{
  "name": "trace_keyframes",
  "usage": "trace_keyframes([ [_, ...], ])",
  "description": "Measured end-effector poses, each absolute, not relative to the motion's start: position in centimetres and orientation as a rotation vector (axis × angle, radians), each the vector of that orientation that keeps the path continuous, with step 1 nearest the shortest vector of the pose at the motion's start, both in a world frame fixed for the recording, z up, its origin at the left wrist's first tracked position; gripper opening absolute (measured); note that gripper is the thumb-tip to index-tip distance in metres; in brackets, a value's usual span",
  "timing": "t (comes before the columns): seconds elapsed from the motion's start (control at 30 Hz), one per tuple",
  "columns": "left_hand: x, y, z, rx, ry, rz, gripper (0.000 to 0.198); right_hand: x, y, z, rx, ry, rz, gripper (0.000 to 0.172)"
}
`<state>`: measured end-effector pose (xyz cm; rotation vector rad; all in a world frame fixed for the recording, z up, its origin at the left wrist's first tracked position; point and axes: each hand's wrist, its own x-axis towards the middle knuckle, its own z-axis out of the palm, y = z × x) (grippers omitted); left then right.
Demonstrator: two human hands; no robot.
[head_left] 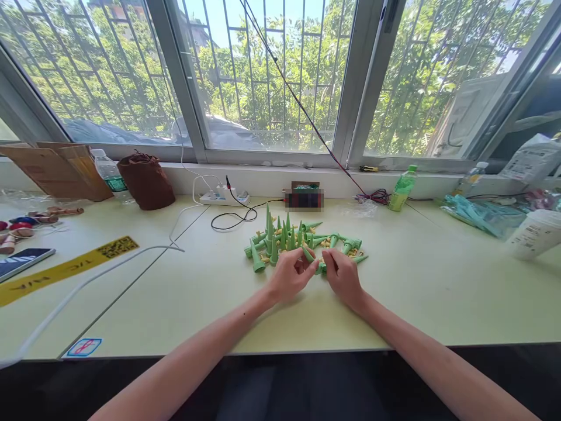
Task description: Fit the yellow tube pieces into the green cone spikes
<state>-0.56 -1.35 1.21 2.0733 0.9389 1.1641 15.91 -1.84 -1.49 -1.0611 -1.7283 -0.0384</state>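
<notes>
My left hand [291, 273] is closed round a green plastic cone [308, 255], its pointed end tilted up to the left. Close beside it, my right hand [344, 275] has its fingers pinched together; whatever is between them is too small to make out. Just beyond both hands lies a pile of similar green cones [258, 257] with flared bases. Some stand upright on the table, others lie on their sides. Small yellowish pieces [264, 257] are scattered among them. My fingers hide part of the pile's near side.
On the pale table [197, 304], a white cable [109, 266] crosses the left side near a yellow strip [70, 266] and a phone [26, 263]. Behind the pile are a power strip [225, 197] and a green bottle [402, 188]. A white cup [535, 234] stands far right.
</notes>
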Motion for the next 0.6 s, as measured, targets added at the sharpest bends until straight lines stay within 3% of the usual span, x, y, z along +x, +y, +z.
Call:
trace_keyframes([
  [0.6,-0.96,-1.32,0.37,2.530,0.864,1.025,0.011,15.99,-1.99,-1.56,-1.162,-1.694,-0.135,0.042],
])
